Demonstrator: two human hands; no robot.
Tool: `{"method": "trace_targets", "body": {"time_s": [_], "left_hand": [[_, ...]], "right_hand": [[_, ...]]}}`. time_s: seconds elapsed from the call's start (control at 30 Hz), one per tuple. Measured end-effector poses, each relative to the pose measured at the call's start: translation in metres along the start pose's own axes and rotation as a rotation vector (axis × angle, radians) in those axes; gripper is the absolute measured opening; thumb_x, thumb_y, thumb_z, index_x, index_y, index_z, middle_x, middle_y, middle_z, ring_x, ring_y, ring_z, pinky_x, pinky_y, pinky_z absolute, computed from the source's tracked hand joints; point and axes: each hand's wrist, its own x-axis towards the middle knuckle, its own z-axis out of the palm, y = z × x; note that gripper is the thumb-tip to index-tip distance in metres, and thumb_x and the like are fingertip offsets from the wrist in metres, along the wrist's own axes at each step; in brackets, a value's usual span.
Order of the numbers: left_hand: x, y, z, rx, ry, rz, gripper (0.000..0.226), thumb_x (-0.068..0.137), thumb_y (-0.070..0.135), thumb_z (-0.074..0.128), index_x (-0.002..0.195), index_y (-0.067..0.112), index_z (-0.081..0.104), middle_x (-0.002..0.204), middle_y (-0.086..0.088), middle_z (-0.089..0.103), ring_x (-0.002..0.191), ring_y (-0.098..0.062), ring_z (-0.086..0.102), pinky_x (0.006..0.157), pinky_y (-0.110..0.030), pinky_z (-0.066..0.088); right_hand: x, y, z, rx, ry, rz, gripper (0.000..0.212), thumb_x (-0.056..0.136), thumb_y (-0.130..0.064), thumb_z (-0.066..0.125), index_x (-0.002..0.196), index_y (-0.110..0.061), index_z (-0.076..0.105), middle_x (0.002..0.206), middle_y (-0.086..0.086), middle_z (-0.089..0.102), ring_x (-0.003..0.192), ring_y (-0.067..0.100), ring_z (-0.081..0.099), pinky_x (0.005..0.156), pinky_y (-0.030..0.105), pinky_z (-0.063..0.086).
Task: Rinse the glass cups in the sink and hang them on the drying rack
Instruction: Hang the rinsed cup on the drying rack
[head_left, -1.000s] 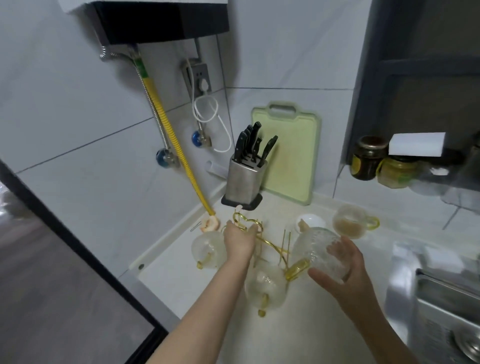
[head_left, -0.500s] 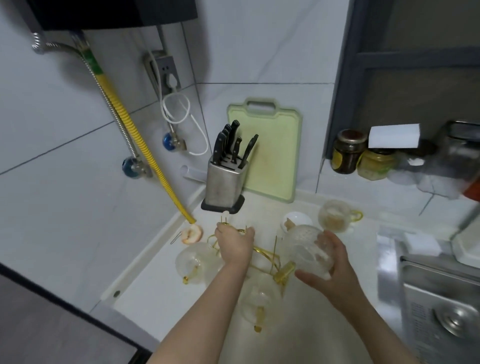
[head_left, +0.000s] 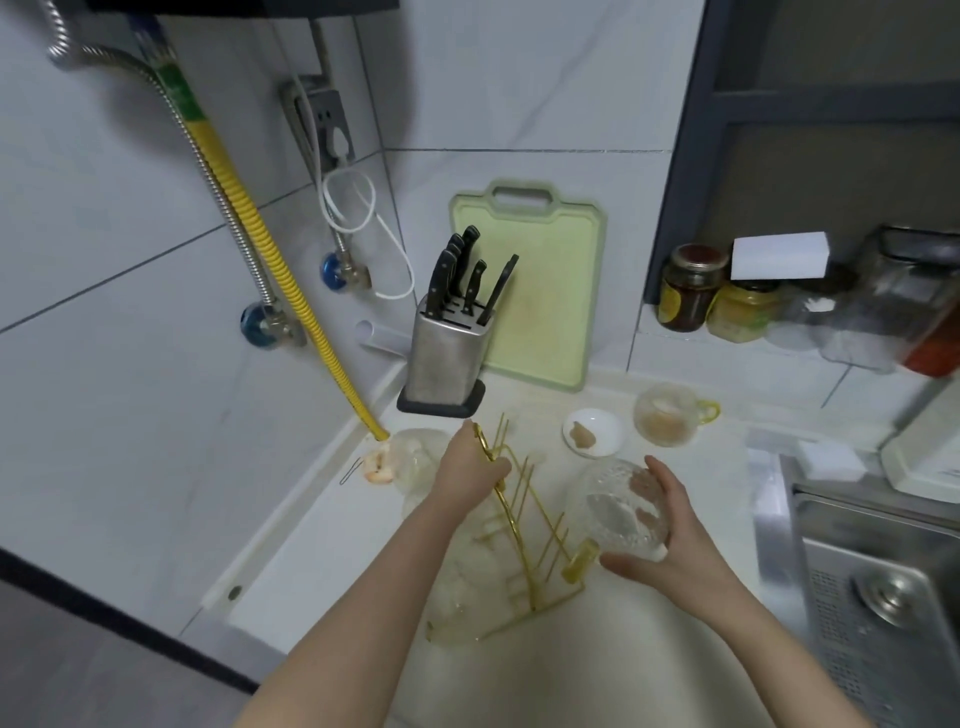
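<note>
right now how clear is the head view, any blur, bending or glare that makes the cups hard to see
Head view: wide-angle bending curves the wall tile lines and the window frame. It is soft overall, with the cups on the rack nearly melting into the pale counter. The cup in the right hand reads best. There are mild highlights on the sink and no harsh glare.

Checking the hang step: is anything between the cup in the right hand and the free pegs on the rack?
Nothing visible. The glass cup in the right hand sits just right of the gold rack, whose near pegs are bare; the left hand grips the rack's top.
</note>
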Motion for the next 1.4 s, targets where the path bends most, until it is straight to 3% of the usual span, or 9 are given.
{"method": "trace_targets", "body": {"time_s": [0.1,0.23,0.43,0.7,0.8,0.9,1.03,1.13,1.4], "left_hand": [[0.007,-0.002,-0.013,0.015,-0.119,0.031,0.044,0.087,0.011,0.061,0.084,0.043,0.032,0.085,0.018,0.036,0.093,-0.014,0.043,0.081,-0.029,0.042],[0.019,-0.007,-0.034,0.024,-0.247,0.029,0.068,0.089,0.007,0.058,0.149,0.021,0.028,0.134,-0.002,0.046,0.122,-0.015,0.043,0.088,-0.025,0.042],[0.030,-0.015,-0.056,0.073,-0.295,0.077,0.058,0.088,0.001,0.051,0.139,0.028,0.041,0.118,-0.009,0.057,0.112,-0.027,0.055,0.095,-0.042,0.050],[0.023,-0.016,-0.067,0.301,-0.263,0.251,0.072,0.083,0.008,0.056,0.147,0.025,0.029,0.149,-0.002,0.034,0.129,-0.025,0.042,0.101,-0.042,0.046],[0.010,-0.007,-0.068,0.266,-0.280,0.423,0.076,0.083,0.009,0.059,0.149,0.029,0.027,0.154,0.006,0.027,0.140,-0.011,0.026,0.110,-0.026,0.032],[-0.001,-0.006,-0.061,0.058,-0.383,0.348,0.056,0.091,0.011,0.056,0.142,0.029,0.042,0.141,0.006,0.047,0.120,-0.004,0.047,0.089,-0.008,0.041],[-0.003,-0.018,-0.039,0.004,-0.393,0.148,0.046,0.097,0.037,0.048,0.141,0.023,0.046,0.137,-0.002,0.052,0.113,-0.020,0.058,0.091,-0.037,0.055],[-0.005,-0.023,-0.030,-0.070,-0.351,0.100,0.042,0.098,0.036,0.046,0.136,0.020,0.051,0.127,-0.003,0.058,0.103,-0.020,0.063,0.079,-0.039,0.060],[-0.009,-0.040,-0.008,0.063,-0.128,0.086,0.046,0.096,0.036,0.051,0.136,0.013,0.047,0.133,-0.003,0.054,0.119,-0.018,0.051,0.098,-0.028,0.039]], "right_hand": [[-0.005,0.006,0.002,0.002,-0.019,0.025,0.112,0.058,-0.018,0.089,0.143,-0.038,0.019,0.137,-0.017,0.039,0.126,-0.001,0.040,0.099,0.016,0.032],[-0.008,0.007,0.009,-0.032,-0.038,0.029,0.108,0.051,-0.030,0.089,0.138,-0.042,0.025,0.135,-0.022,0.039,0.125,-0.007,0.040,0.093,0.009,0.036],[-0.004,0.000,0.028,-0.036,-0.075,0.025,0.102,0.049,-0.032,0.088,0.129,-0.049,0.027,0.132,-0.027,0.038,0.125,-0.009,0.039,0.095,0.010,0.036],[0.030,-0.023,0.053,-0.069,-0.217,0.014,0.100,0.057,-0.022,0.088,0.130,-0.047,0.025,0.134,-0.023,0.035,0.123,-0.011,0.036,0.101,0.015,0.036],[0.042,-0.027,0.057,-0.154,-0.260,0.016,0.103,0.057,-0.027,0.087,0.137,-0.043,0.023,0.137,-0.016,0.032,0.128,0.002,0.033,0.105,0.022,0.035],[0.050,-0.028,0.058,-0.214,-0.299,0.015,0.107,0.055,-0.030,0.087,0.139,-0.041,0.022,0.139,-0.014,0.031,0.130,0.004,0.033,0.109,0.027,0.036],[0.061,-0.026,0.060,-0.213,-0.356,0.022,0.106,0.061,-0.021,0.086,0.142,-0.040,0.021,0.139,-0.021,0.031,0.127,-0.008,0.033,0.096,0.005,0.038],[0.069,-0.019,0.060,-0.234,-0.358,0.015,0.108,0.064,-0.021,0.085,0.144,-0.045,0.017,0.139,-0.022,0.023,0.130,-0.006,0.027,0.091,-0.003,0.033],[0.079,0.005,0.071,-0.235,-0.337,0.082,0.092,0.073,-0.003,0.077,0.139,-0.034,0.020,0.133,-0.008,0.036,0.102,0.018,0.058,0.085,0.028,0.055]]}}
